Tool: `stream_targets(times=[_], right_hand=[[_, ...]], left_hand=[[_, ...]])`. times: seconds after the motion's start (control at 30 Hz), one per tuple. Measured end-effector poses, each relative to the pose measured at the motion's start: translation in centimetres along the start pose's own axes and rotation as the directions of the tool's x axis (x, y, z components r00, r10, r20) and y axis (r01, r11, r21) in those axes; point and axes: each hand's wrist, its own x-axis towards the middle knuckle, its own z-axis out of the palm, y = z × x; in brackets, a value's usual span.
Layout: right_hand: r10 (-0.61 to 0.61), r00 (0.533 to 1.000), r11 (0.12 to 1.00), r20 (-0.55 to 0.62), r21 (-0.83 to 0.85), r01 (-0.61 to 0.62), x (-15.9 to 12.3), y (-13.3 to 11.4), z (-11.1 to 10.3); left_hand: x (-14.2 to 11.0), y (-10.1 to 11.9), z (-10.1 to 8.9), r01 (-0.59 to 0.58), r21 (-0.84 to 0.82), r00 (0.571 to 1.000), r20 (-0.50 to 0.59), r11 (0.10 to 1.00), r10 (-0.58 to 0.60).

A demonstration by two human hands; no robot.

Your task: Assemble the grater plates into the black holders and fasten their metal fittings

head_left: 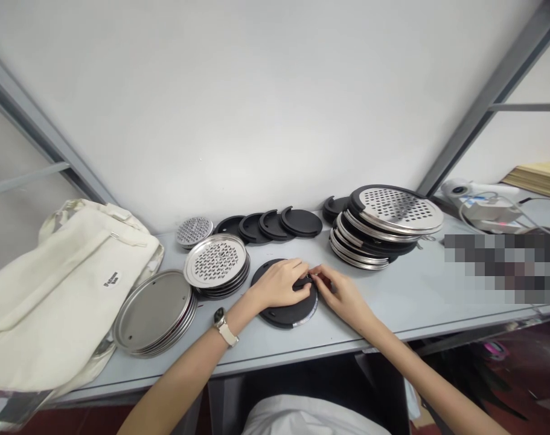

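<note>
A round, flat black disc (286, 315) lies on the pale grey surface (415, 302) directly beneath a person's left hand (281, 283), the nearer of the two hands, while the right hand (340, 293) reaches in from the disc's right side. The left hand's fingers curl over the disc's far right portion, the palm arched low above it; the right thumb and forefinger draw together in a pinch at the far right rim, close beside the left fingertips. Whether either hand grips the disc or a small part between the fingertips cannot be told. The disc lies face up and, being circular, shows no long axis; its pale, curved edge strip (307, 318) points right and toward the person. A stack of perforated silver grater discs with black undersides (215, 263) sits left of it, beyond a stack of plain round silver plates (154, 311). Overlapping black discs with raised partial rims (302, 223) lie behind, and a tall stack of silver and black discs (399, 208) stands farther back to the right.
</note>
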Motion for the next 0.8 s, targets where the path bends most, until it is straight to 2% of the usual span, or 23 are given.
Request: stream_targets(times=[0.2, 0.53, 0.8], right_hand=[[0.029, 0.999, 1.000, 0.028, 0.007, -0.029, -0.01, -0.09, -0.10], [0.074, 0.996, 0.997, 0.045, 0.025, -0.075, 0.00, 0.16, -0.03], [0.084, 0.995, 0.995, 0.046, 0.042, -0.086, 0.24, -0.08, -0.23]], left_hand=[[-0.04, 0.02, -0.08, 0.015, -0.044, 1.000, -0.010, 0.999, -0.016], [-0.15, -0.52, 0.24, 0.071, -0.220, 0.997, -0.010, 0.973, -0.075], [-0.11, -0.73, 0.53, 0.090, -0.266, 0.996, 0.005, 0.960, -0.092]])
